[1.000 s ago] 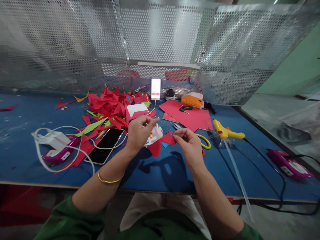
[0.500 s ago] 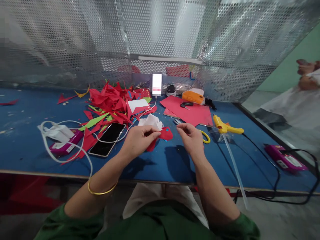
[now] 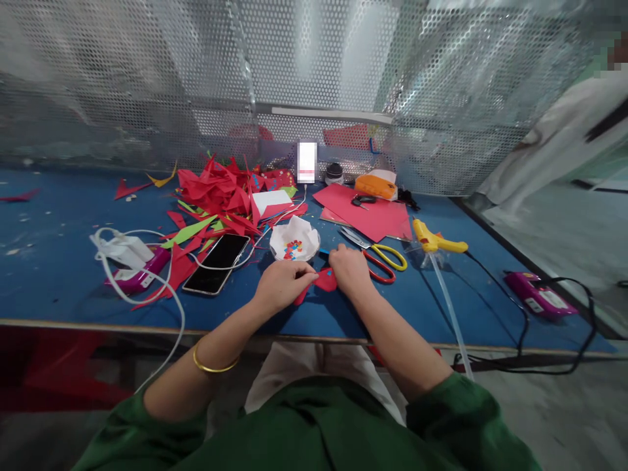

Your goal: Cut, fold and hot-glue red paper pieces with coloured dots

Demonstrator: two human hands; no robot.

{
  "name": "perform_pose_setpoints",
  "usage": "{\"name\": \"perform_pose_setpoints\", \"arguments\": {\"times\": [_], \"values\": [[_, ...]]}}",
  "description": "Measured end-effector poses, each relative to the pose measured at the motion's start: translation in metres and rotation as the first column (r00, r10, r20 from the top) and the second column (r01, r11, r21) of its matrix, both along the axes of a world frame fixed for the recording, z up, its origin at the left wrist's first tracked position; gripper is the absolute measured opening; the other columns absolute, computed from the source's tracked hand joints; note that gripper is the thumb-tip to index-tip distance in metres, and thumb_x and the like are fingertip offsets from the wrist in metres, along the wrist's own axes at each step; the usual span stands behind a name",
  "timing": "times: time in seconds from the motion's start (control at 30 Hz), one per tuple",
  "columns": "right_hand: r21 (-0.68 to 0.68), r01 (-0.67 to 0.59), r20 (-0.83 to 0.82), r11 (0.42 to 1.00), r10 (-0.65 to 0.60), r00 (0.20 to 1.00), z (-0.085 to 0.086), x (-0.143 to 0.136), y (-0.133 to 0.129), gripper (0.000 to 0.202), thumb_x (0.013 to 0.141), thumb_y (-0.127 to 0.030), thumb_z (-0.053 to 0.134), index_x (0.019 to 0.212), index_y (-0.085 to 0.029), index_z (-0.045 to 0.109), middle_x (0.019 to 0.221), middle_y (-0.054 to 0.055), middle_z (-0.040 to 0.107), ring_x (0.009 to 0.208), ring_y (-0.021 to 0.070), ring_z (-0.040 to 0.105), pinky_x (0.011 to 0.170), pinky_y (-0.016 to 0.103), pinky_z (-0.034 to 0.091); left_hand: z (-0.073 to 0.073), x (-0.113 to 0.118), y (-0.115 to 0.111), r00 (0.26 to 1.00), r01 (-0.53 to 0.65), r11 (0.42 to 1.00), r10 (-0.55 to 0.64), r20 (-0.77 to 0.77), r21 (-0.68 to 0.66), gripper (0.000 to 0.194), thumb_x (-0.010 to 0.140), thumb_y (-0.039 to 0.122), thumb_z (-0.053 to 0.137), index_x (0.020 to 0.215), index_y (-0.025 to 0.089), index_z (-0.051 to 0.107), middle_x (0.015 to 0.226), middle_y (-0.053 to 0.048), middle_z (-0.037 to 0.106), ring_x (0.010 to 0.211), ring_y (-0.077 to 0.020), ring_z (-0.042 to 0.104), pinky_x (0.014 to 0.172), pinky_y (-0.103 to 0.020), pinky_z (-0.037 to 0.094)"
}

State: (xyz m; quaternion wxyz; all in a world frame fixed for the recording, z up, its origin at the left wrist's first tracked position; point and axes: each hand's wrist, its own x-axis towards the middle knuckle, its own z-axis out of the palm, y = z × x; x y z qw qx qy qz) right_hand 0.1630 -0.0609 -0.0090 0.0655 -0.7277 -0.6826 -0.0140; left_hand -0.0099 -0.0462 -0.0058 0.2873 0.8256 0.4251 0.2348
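My left hand [image 3: 283, 286] pinches a small folded piece of red paper [image 3: 326, 280] between thumb and fingers. A blue spot shows on its rounded end. Close against that end is my right hand [image 3: 347, 267], its fingers curled downward and partly hidden; I cannot make out what they hold. A slim dark-blue item [image 3: 324, 252] lies just beyond its fingertips. Behind both hands sits a round dish [image 3: 318, 241] lined with white paper [image 3: 294, 229], with small red, yellow and blue bits [image 3: 294, 247] in it. Scissors [image 3: 377, 256] with one yellow and one red handle lie open beside my right hand.
A yellow glue gun [image 3: 436, 239] with a clear glue stick and black cord stands right, near a purple power strip [image 3: 537, 294]. Red paper scraps [image 3: 216, 190], a black-screened phone [image 3: 218, 263] and white cables lie left. Red sheets [image 3: 360, 210] lie behind; a perforated screen rises beyond.
My right hand has moved left and down to the end of the red paper, uncovering the scissors. The dish's coloured bits are now visible. The person at the right has shifted.
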Motion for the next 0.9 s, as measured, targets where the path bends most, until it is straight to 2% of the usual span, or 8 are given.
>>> {"name": "perform_pose_setpoints", "arguments": {"times": [0.27, 0.37, 0.47, 0.53, 0.6, 0.67, 0.77, 0.9], "values": [[0.147, 0.267, -0.196, 0.952, -0.237, 0.952, 0.019, 0.049, -0.015, 0.033, 0.091, -0.013, 0.043, 0.098, -0.01, 0.075, 0.101, 0.023, 0.072, 0.098, 0.0349, 0.069, 0.082, 0.042, 0.048, -0.009, 0.015, 0.006, 0.985, 0.017, 0.985, 0.013, -0.169, 0.174, 0.022, 0.088, 0.034, 0.059, 0.089, 0.028, 0.08, 0.089, -0.003, 0.079, 0.084, -0.0225, 0.071, 0.066, -0.027, 0.043], [0.19, 0.304, -0.375, 0.934, -0.217, 0.901, 0.018, 0.057, -0.025, 0.029, 0.088, -0.019, 0.049, 0.099, -0.016, 0.076, 0.095, 0.015, 0.075, 0.095, 0.0292, 0.07, 0.082, 0.037, 0.049, -0.007, 0.015, 0.0, 0.98, 0.008, 0.965, 0.044, -0.192, 0.262, 0.025, 0.092, 0.033, 0.057, 0.1, 0.027, 0.079, 0.102, -0.007, 0.079, 0.094, -0.025, 0.072, 0.074, -0.029, 0.047], [0.207, 0.27, -0.57, 0.94, -0.108, 0.814, 0.012, 0.053, -0.032, 0.03, 0.085, -0.029, 0.053, 0.1, -0.015, 0.074, 0.077, 0.007, 0.075, 0.073, 0.022, 0.071, 0.068, 0.031, 0.052, 0.0, 0.017, -0.007, 0.996, -0.056, 0.956, 0.073, -0.048, 0.29, 0.023, 0.092, 0.032, 0.058, 0.098, 0.025, 0.079, 0.102, -0.007, 0.079, 0.094, -0.0238, 0.072, 0.079, -0.03, 0.048], [0.22, 0.224, -0.664, 0.949, -0.023, 0.747, 0.008, 0.044, -0.035, 0.033, 0.084, -0.034, 0.053, 0.101, -0.013, 0.072, 0.071, 0.005, 0.073, 0.062, 0.0189, 0.068, 0.061, 0.029, 0.052, 0.007, 0.021, -0.008, 0.991, -0.081, 0.98, 0.059, 0.123, 0.183, 0.021, 0.089, 0.036, 0.062, 0.09, 0.024, 0.078, 0.091, -0.005, 0.079, 0.085, -0.0211, 0.072, 0.076, -0.028, 0.05], [0.238, 0.181, -0.714, 0.954, 0.045, 0.699, 0.005, 0.032, -0.036, 0.033, 0.084, -0.036, 0.053, 0.101, -0.013, 0.069, 0.071, 0.004, 0.073, 0.059, 0.0175, 0.068, 0.06, 0.029, 0.053, 0.013, 0.028, -0.006, 0.953, -0.018, 0.999, 0.031, 0.301, -0.047, 0.023, 0.084, 0.041, 0.067, 0.084, 0.02, 0.076, 0.079, -0.003, 0.077, 0.073, -0.0191, 0.071, 0.066, -0.026, 0.051], [0.251, 0.148, -0.725, 0.957, 0.085, 0.683, 0.003, 0.022, -0.036, 0.031, 0.086, -0.038, 0.051, 0.1, -0.014, 0.067, 0.073, 0.004, 0.073, 0.06, 0.0169, 0.068, 0.061, 0.029, 0.054, 0.018, 0.036, -0.001, 0.9, 0.063, 0.96, 0.064, 0.432, -0.273, 0.027, 0.078, 0.043, 0.072, 0.076, 0.017, 0.071, 0.07, -0.002, 0.073, 0.068, -0.0185, 0.07, 0.057, -0.025, 0.051], [0.237, 0.139, -0.666, 0.962, 0.057, 0.744, 0.002, 0.023, -0.036, 0.029, 0.093, -0.035, 0.045, 0.104, -0.017, 0.064, 0.083, 0.005, 0.074, 0.069, 0.0173, 0.07, 0.067, 0.029, 0.054, 0.024, 0.042, 0.012, 0.83, 0.045, 0.886, 0.223, 0.511, -0.461, 0.029, 0.075, 0.038, 0.076, 0.065, 0.015, 0.062, 0.059, -0.001, 0.065, 0.061, -0.0164, 0.068, 0.05, -0.022, 0.049], [0.141, 0.265, -0.413, 0.954, -0.187, 0.891, 0.0, 0.051, -0.033, 0.025, 0.088, -0.02, 0.052, 0.109, -0.012, 0.064, 0.109, 0.02, 0.069, 0.105, 0.0278, 0.066, 0.088, 0.037, 0.049, 0.033, 0.036, 0.034, 0.799, 0.021, 0.829, 0.322, 0.508, -0.558, 0.021, 0.08, 0.028, 0.072, 0.069, 0.015, 0.06, 0.057, -0.002, 0.066, 0.054, -0.0143, 0.067, 0.046, -0.021, 0.047]]}}
